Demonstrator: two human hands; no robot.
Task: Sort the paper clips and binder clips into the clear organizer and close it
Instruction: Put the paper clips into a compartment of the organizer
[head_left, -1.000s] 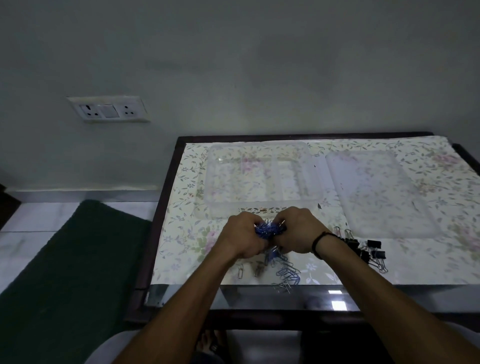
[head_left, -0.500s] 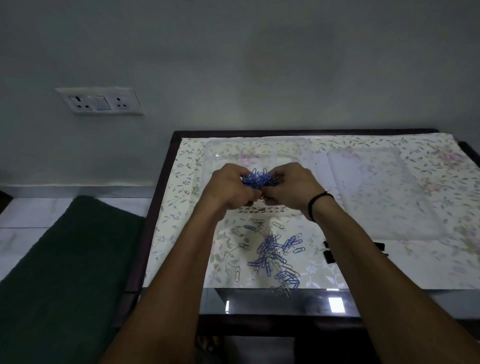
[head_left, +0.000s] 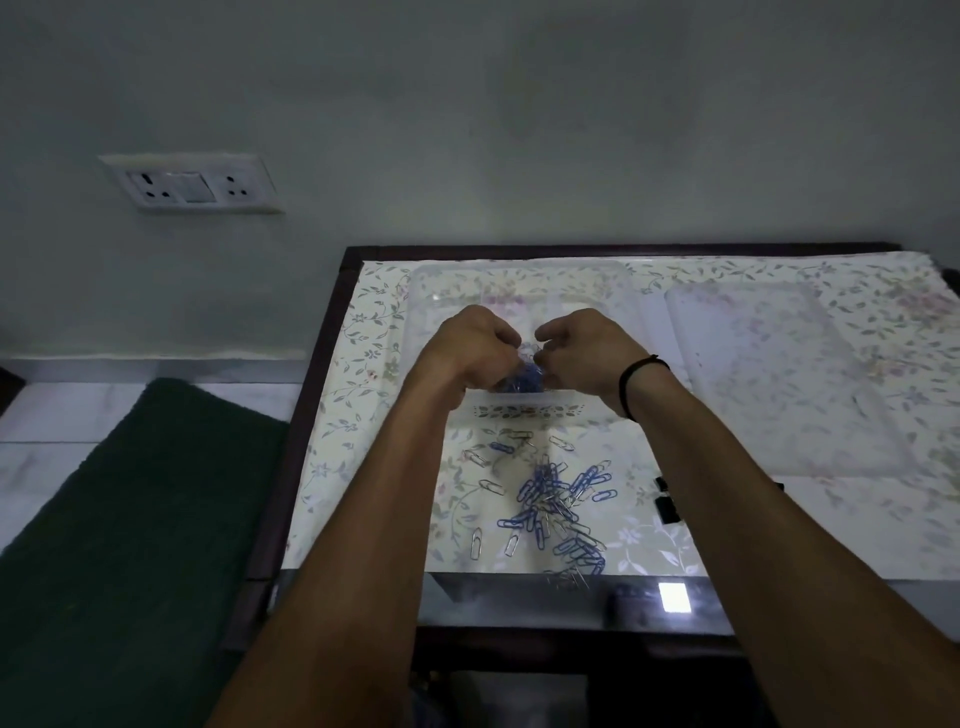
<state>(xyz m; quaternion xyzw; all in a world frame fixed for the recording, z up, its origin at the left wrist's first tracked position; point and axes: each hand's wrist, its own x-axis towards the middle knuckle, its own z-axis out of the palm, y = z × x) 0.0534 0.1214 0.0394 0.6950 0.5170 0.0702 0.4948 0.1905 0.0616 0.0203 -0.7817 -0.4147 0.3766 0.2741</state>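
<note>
Your left hand (head_left: 475, 351) and right hand (head_left: 584, 353) hovered together above the clear organizer (head_left: 431, 291), fingers curled around a blue bunch of paper clips (head_left: 524, 376) held between them. Nearer you than the organizer, loose paper clips (head_left: 550, 499) lay scattered on the floral table (head_left: 363, 415). The organizer's lid (head_left: 769, 374) lay flat to its right. Black binder clips (head_left: 667, 506) sat near the lid's closest corner, partly hidden by your right forearm.
</note>
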